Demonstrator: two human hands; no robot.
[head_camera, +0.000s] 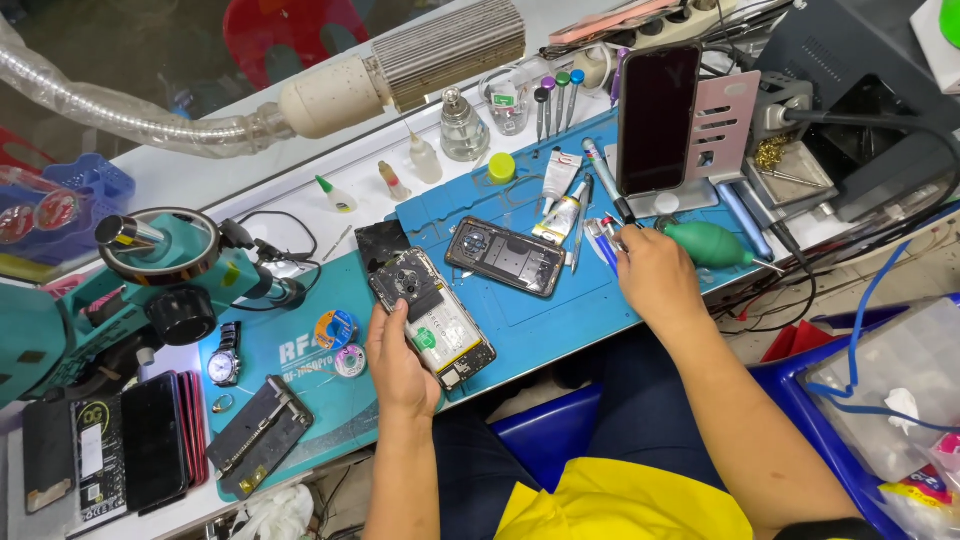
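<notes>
With the left hand (398, 365) closed in a firm grip on the opened phone (432, 318) lying on the blue mat (560, 310) of the desk, the right hand (652, 275) pinches among the tools (600, 240) beside the green blower (710, 243), so the step looks like tool selection, calling next for bringing it to the phone's internals.

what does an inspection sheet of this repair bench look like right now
surface: blue work mat on a white bench, crowded.
job's things: opened phone with its insides showing; detached back cover beside it.
clutter: glue tubes, screwdrivers, small bottles, wristwatch, solder reels, green air blower, stacked phones.
hands: left hand grips the opened phone; right hand is on tools at the mat's edge.
cables: black and blue leads at the right side.
surroundings: teal microscope, fume hose, propped phone on stand.
</notes>
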